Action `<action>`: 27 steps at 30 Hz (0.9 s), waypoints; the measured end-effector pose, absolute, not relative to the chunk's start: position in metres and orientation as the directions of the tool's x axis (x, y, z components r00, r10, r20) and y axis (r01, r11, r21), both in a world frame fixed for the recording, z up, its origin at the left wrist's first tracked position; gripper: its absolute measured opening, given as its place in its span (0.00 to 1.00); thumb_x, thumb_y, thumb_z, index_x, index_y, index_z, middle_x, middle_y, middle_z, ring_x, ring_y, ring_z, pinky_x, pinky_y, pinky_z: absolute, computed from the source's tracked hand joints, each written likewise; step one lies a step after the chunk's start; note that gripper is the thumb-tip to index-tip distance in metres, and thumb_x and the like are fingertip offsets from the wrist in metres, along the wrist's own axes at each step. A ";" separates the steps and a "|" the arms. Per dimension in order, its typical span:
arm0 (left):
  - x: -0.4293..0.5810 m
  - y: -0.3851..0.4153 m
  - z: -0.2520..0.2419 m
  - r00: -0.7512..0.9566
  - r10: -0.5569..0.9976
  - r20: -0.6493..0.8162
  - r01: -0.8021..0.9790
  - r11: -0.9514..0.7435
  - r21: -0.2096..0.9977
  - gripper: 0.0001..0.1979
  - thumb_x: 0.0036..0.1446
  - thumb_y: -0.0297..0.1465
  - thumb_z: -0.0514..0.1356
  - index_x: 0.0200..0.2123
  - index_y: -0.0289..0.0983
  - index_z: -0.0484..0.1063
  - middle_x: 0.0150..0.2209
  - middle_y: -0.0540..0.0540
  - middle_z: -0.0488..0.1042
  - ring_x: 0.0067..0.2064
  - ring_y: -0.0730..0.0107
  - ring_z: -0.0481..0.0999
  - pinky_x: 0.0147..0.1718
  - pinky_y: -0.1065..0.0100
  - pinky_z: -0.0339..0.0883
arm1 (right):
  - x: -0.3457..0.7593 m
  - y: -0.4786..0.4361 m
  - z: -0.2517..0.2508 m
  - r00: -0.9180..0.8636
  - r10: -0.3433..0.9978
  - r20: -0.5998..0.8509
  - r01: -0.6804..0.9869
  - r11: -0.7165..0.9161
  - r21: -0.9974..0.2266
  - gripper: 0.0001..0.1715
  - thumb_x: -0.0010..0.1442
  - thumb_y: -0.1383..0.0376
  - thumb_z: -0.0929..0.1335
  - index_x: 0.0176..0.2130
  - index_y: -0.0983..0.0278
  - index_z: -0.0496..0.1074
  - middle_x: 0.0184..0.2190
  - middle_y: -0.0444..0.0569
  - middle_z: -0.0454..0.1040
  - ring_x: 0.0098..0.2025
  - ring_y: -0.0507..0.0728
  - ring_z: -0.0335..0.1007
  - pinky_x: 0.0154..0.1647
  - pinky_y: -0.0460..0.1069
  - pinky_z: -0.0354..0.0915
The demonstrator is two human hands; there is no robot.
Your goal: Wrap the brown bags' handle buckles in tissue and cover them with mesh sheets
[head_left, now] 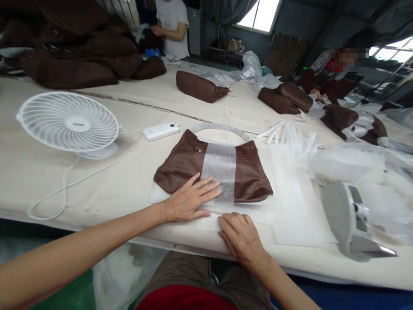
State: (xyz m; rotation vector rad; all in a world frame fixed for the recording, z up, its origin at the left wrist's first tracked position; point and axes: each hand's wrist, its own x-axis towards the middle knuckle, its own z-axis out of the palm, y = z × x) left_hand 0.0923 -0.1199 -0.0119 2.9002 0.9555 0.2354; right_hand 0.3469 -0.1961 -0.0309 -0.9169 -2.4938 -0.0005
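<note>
A brown leather handbag (180, 165) lies flat on the table in front of me, a band of translucent foam wrap (221, 165) around its middle. Its handle (222, 126), wrapped in pale material, arcs out beyond the top edge. My left hand (190, 200) rests with spread fingers on the bag's lower part and the wrap. Just below the bag, my right hand (241, 237) has its fingers curled together at the edge of a thin white sheet (208, 223). The fingertips' exact hold is partly hidden.
A white fan (69, 122) with its cord and a white phone-like device (161, 131) are at left. To the right lie white foam sheets (293, 202), white strips (290, 133) and a grey tape dispenser (342, 215). Brown bags (200, 86) lie farther back; two people stand beyond.
</note>
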 end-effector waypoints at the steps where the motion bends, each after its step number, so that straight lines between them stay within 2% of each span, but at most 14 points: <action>1: 0.092 -0.120 -0.011 0.793 0.595 0.128 0.583 -0.803 0.121 0.35 0.67 0.48 0.52 0.70 0.41 0.46 0.70 0.40 0.52 0.72 0.51 0.46 0.68 0.44 0.26 | 0.344 -0.194 -0.034 -0.652 0.608 0.452 0.622 0.771 -0.141 0.17 0.71 0.66 0.60 0.53 0.67 0.70 0.46 0.57 0.76 0.44 0.61 0.68 0.39 0.55 0.62; 4: 0.092 -0.121 -0.011 0.786 0.600 0.151 0.588 -0.800 0.116 0.34 0.67 0.48 0.52 0.70 0.42 0.47 0.70 0.40 0.53 0.71 0.53 0.47 0.68 0.45 0.26 | 0.337 -0.192 -0.038 -0.649 0.592 0.478 0.622 0.774 -0.114 0.20 0.71 0.69 0.55 0.50 0.67 0.71 0.43 0.56 0.77 0.41 0.61 0.68 0.36 0.55 0.59; 8: 0.092 -0.122 -0.012 0.779 0.603 0.169 0.596 -0.797 0.097 0.34 0.67 0.45 0.54 0.70 0.42 0.47 0.70 0.41 0.53 0.71 0.53 0.48 0.69 0.45 0.27 | 0.337 -0.195 -0.028 -0.607 0.586 0.536 0.595 0.783 -0.182 0.15 0.70 0.70 0.59 0.48 0.68 0.72 0.41 0.55 0.77 0.41 0.60 0.69 0.38 0.54 0.60; 10: 0.091 -0.122 -0.014 0.782 0.599 0.175 0.597 -0.799 0.068 0.35 0.66 0.44 0.56 0.70 0.42 0.46 0.70 0.41 0.52 0.71 0.52 0.48 0.68 0.44 0.26 | 0.338 -0.189 -0.019 -0.543 0.579 0.608 0.609 0.770 -0.191 0.16 0.67 0.73 0.61 0.51 0.67 0.71 0.45 0.56 0.76 0.46 0.61 0.69 0.44 0.55 0.62; 12: 0.090 -0.122 -0.017 0.785 0.591 0.187 0.596 -0.802 0.030 0.37 0.66 0.44 0.57 0.71 0.42 0.45 0.70 0.41 0.52 0.71 0.51 0.49 0.68 0.44 0.26 | 0.339 -0.175 -0.011 -0.499 0.588 0.636 0.650 0.740 -0.174 0.20 0.65 0.74 0.62 0.56 0.67 0.69 0.52 0.58 0.73 0.55 0.64 0.66 0.52 0.59 0.61; 14: 0.089 -0.121 -0.020 0.790 0.580 0.198 0.592 -0.806 -0.005 0.38 0.65 0.45 0.57 0.71 0.42 0.43 0.70 0.40 0.52 0.71 0.51 0.50 0.68 0.44 0.25 | 0.339 -0.159 -0.005 -0.520 0.624 0.583 0.672 0.720 -0.171 0.25 0.64 0.73 0.62 0.60 0.67 0.65 0.58 0.60 0.69 0.61 0.66 0.61 0.58 0.63 0.58; 16: 0.088 -0.120 -0.021 0.795 0.571 0.207 0.588 -0.809 -0.025 0.39 0.65 0.46 0.56 0.71 0.42 0.42 0.70 0.41 0.52 0.71 0.51 0.50 0.68 0.45 0.25 | 0.340 -0.150 -0.003 -0.555 0.638 0.534 0.657 0.730 -0.190 0.28 0.64 0.71 0.63 0.62 0.68 0.62 0.61 0.61 0.66 0.63 0.66 0.59 0.61 0.64 0.57; 18: 0.088 -0.120 -0.021 0.794 0.569 0.216 0.587 -0.809 -0.024 0.39 0.66 0.46 0.56 0.71 0.41 0.42 0.70 0.41 0.52 0.71 0.51 0.49 0.69 0.45 0.25 | 0.341 -0.154 -0.004 -0.540 0.623 0.566 0.626 0.747 -0.224 0.25 0.65 0.71 0.63 0.61 0.69 0.62 0.57 0.61 0.69 0.60 0.64 0.62 0.58 0.62 0.60; 20: 0.089 -0.120 -0.021 0.791 0.568 0.229 0.584 -0.811 -0.007 0.37 0.66 0.45 0.55 0.71 0.41 0.42 0.70 0.40 0.52 0.71 0.51 0.49 0.68 0.44 0.26 | 0.343 -0.168 -0.008 -0.533 0.599 0.597 0.588 0.770 -0.247 0.19 0.65 0.72 0.63 0.55 0.69 0.67 0.50 0.59 0.73 0.52 0.62 0.67 0.51 0.58 0.63; 22: 0.090 -0.121 -0.020 0.790 0.564 0.241 0.578 -0.816 0.018 0.36 0.67 0.44 0.55 0.71 0.40 0.43 0.70 0.39 0.53 0.71 0.51 0.48 0.68 0.43 0.27 | 0.345 -0.185 -0.011 -0.597 0.592 0.541 0.559 0.791 -0.250 0.14 0.66 0.70 0.64 0.51 0.68 0.69 0.45 0.56 0.74 0.46 0.61 0.67 0.45 0.57 0.63; 25: 0.091 -0.121 -0.020 0.788 0.563 0.248 0.572 -0.819 0.043 0.35 0.67 0.44 0.55 0.70 0.40 0.45 0.70 0.39 0.53 0.71 0.51 0.47 0.68 0.43 0.29 | 0.345 -0.200 -0.019 -0.686 0.600 0.411 0.569 0.795 -0.211 0.17 0.68 0.65 0.64 0.54 0.70 0.68 0.47 0.57 0.74 0.45 0.62 0.66 0.41 0.56 0.61; 27: 0.091 -0.121 -0.020 0.786 0.568 0.243 0.575 -0.817 0.047 0.34 0.67 0.44 0.54 0.70 0.40 0.46 0.70 0.38 0.53 0.71 0.50 0.47 0.68 0.43 0.28 | 0.343 -0.200 -0.025 -0.687 0.600 0.409 0.595 0.788 -0.156 0.18 0.69 0.64 0.64 0.54 0.71 0.68 0.48 0.58 0.74 0.44 0.62 0.65 0.39 0.56 0.60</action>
